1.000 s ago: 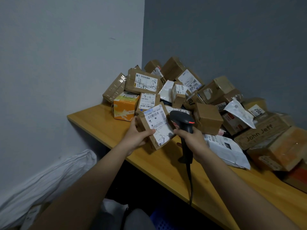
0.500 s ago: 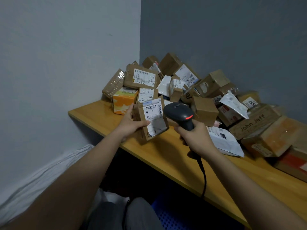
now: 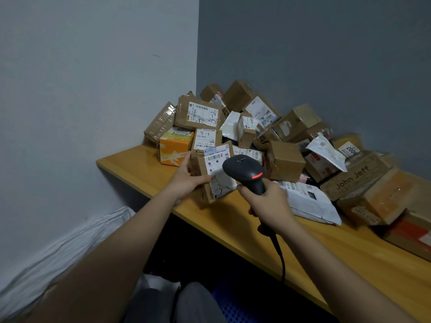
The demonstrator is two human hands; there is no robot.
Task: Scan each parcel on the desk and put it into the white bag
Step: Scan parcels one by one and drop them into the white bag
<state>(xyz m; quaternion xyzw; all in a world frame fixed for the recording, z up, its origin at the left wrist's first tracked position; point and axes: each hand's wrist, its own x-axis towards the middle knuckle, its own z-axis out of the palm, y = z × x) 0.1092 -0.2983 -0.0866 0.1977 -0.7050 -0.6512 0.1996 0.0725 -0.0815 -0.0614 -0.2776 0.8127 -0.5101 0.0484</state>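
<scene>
The left hand [image 3: 186,180] grips a brown parcel [image 3: 211,173], thumb across its white label, fingers curled round the far left edge. The parcel is tilted, label toward the camera, its lower corner at or just above the wooden desk [image 3: 233,220]. The right hand [image 3: 268,201] is wrapped round the handle of a black scanner [image 3: 245,173]; the scanner's head, with a red light lit on top, sits directly in front of the label and hides its right part. A dark cord [image 3: 279,255] hangs from the handle over the desk edge.

Close behind the held parcel rises a pile of parcels [image 3: 256,120] against the corner walls: an orange-and-white box [image 3: 176,148] just beside the left fingers, a plain cube box [image 3: 285,160] behind the scanner, a white mailer [image 3: 310,201] flat on the desk just right of the right hand. The white bag [image 3: 65,248] lies on the floor by the left wall, below the left forearm. Both forearms reach forward from the lower edge of the view, converging over the desk's near edge.
</scene>
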